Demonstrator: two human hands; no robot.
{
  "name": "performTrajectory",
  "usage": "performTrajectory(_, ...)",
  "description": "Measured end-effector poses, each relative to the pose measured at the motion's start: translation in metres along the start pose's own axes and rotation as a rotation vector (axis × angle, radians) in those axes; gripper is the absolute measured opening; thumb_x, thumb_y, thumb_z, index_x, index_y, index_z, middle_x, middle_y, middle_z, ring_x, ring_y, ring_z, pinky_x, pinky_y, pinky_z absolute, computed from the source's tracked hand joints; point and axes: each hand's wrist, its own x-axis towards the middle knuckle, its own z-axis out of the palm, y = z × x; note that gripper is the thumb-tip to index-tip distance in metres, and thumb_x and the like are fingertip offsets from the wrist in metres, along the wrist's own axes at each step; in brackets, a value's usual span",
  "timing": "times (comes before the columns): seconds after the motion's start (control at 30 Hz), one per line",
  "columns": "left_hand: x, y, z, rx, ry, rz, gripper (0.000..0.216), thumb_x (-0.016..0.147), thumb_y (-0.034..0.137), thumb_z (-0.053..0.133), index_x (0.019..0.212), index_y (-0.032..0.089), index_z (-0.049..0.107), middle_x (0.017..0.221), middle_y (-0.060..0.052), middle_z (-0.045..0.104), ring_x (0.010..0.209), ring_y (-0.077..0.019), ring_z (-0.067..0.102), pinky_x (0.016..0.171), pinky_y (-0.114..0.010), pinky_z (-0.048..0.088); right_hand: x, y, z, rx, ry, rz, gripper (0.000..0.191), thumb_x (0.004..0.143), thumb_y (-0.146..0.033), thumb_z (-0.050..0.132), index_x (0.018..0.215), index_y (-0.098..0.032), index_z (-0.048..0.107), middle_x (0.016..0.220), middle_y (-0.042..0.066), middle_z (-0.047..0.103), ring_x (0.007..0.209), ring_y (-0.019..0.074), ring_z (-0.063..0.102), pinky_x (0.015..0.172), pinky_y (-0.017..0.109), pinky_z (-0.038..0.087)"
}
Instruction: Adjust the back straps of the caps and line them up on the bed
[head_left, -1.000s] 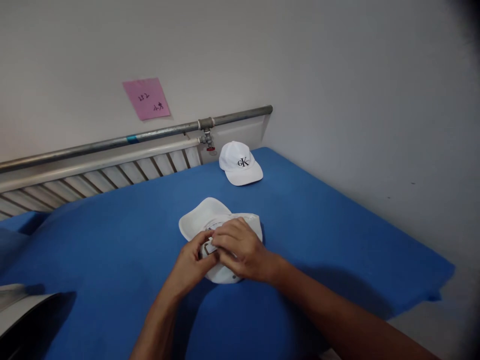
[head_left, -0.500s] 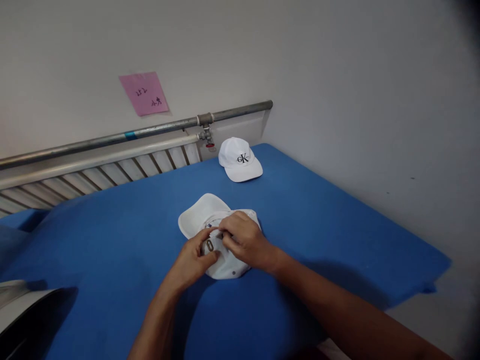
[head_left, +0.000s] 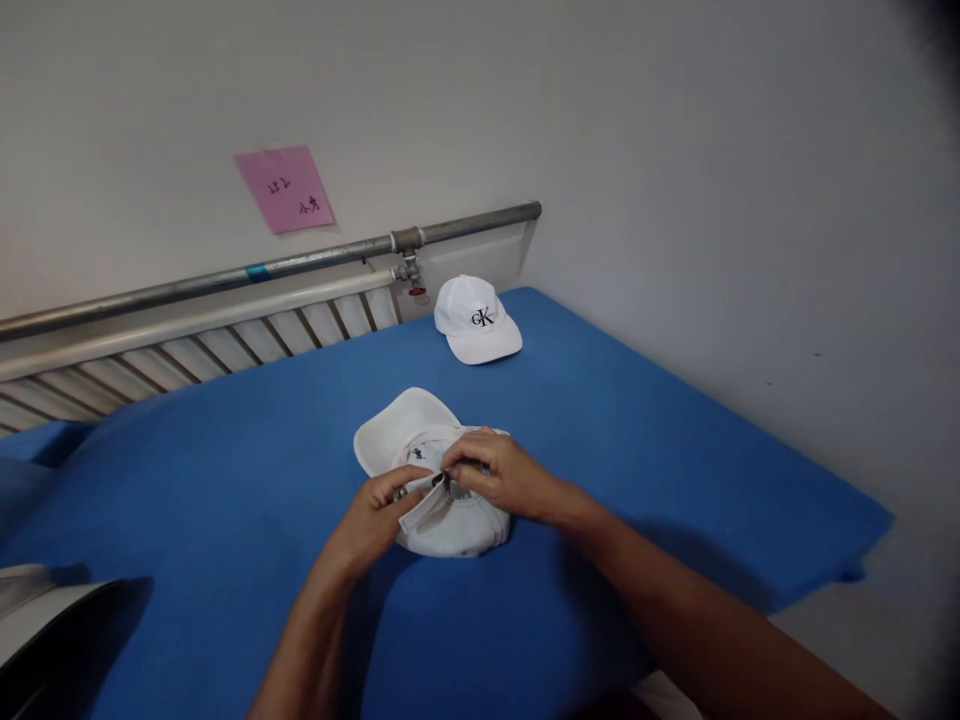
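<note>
A white baseball cap (head_left: 409,425) lies upside down on the blue-covered table (head_left: 225,480), its brim pointing away to the upper left and its inside partly showing. My left hand (head_left: 371,520) pinches the cap's back strap between thumb and fingers. From the other side, my right hand (head_left: 502,470) is closed at the strap's dark buckle, thumb and forefinger meeting there. The fingers cover part of the strap and buckle. Farther back, a second white cap (head_left: 476,320) with black lettering rests upright, brim toward the right front.
Behind the table run a metal pipe (head_left: 322,258) with a red-handled valve (head_left: 412,280) and a white radiator (head_left: 202,345). A pink note (head_left: 285,190) hangs on the wall. At lower left sits a black-and-white object (head_left: 67,620), cut off by the frame.
The strap is now lifted and turned, with the buckle between both hands. My right fingers have shifted slightly right and down; my left hand has moved a little left.
</note>
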Motion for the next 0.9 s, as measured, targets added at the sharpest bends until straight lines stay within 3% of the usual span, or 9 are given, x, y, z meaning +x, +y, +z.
performTrajectory(0.23,0.0,-0.006,-0.004,-0.079,-0.022,-0.089,0.022,0.075,0.03,0.071,0.095,0.021,0.074,0.086,-0.001,0.07,0.074,-0.0134,0.058,0.072,-0.023,0.044,0.002,0.002,0.0,0.045,-0.05,0.221,0.017,0.081,-0.009,0.051,0.08,-0.017,0.065,0.081,0.001,0.069,0.075,0.0125,0.061,0.076,0.025,0.042)
performTrajectory(0.37,-0.004,-0.004,-0.003,-0.068,-0.06,-0.079,0.019,0.076,0.026,0.069,0.093,0.021,0.075,0.089,-0.003,0.071,0.079,-0.0151,0.06,0.075,-0.024,0.045,0.004,0.012,0.001,-0.123,0.064,0.354,0.016,0.079,-0.009,0.051,0.077,-0.017,0.064,0.081,0.003,0.068,0.076,0.0146,0.058,0.079,0.029,0.039)
performTrajectory(0.47,-0.01,0.001,-0.007,-0.016,-0.08,-0.019,0.02,0.077,0.027,0.067,0.095,0.021,0.075,0.097,-0.005,0.072,0.09,-0.0198,0.062,0.081,-0.027,0.047,0.004,0.023,-0.005,-0.165,0.163,0.443,0.014,0.078,-0.011,0.049,0.072,-0.017,0.06,0.074,0.003,0.064,0.069,0.0142,0.054,0.071,0.027,0.038)
performTrajectory(0.53,-0.01,0.001,-0.016,0.025,0.003,0.051,0.027,0.081,0.03,0.063,0.106,0.023,0.072,0.106,-0.006,0.07,0.1,-0.0228,0.062,0.086,-0.031,0.047,0.004,0.027,-0.01,-0.055,0.217,0.464,0.014,0.079,-0.016,0.046,0.072,-0.018,0.058,0.068,0.0,0.059,0.063,0.0125,0.05,0.063,0.024,0.037)
performTrajectory(0.63,0.001,-0.014,-0.041,0.199,0.35,0.234,0.035,0.086,0.026,0.053,0.12,0.026,0.064,0.123,-0.006,0.063,0.12,-0.0247,0.052,0.103,-0.04,0.039,0.003,0.025,-0.017,0.255,0.308,0.45,0.012,0.075,-0.023,0.048,0.071,-0.018,0.058,0.064,-0.004,0.053,0.06,0.0111,0.045,0.059,0.022,0.035)
performTrajectory(0.7,0.016,-0.032,-0.057,0.463,0.535,0.326,0.041,0.08,0.013,0.051,0.118,0.025,0.065,0.128,-0.007,0.06,0.128,-0.026,0.045,0.111,-0.046,0.028,0.003,0.022,-0.019,0.404,0.326,0.425,0.01,0.071,-0.025,0.05,0.07,-0.018,0.058,0.063,-0.004,0.051,0.06,0.0108,0.043,0.058,0.023,0.034)
performTrajectory(0.77,0.033,-0.051,-0.067,0.645,0.56,0.356,0.049,0.074,0.002,0.049,0.115,0.022,0.066,0.131,-0.011,0.058,0.129,-0.0295,0.044,0.11,-0.052,0.028,0.002,0.019,-0.02,0.477,0.313,0.404,0.01,0.069,-0.025,0.052,0.069,-0.018,0.059,0.063,-0.004,0.051,0.059,0.0105,0.042,0.058,0.023,0.033)
performTrajectory(0.9,0.052,-0.068,-0.064,0.692,0.556,0.377,0.03,0.071,0.002,0.058,0.09,0.02,0.073,0.123,-0.015,0.063,0.124,-0.0356,0.048,0.105,-0.058,0.031,0.0,0.018,-0.023,0.521,0.35,0.402,0.01,0.067,-0.026,0.054,0.067,-0.018,0.06,0.059,-0.004,0.052,0.057,0.0106,0.043,0.057,0.024,0.034)
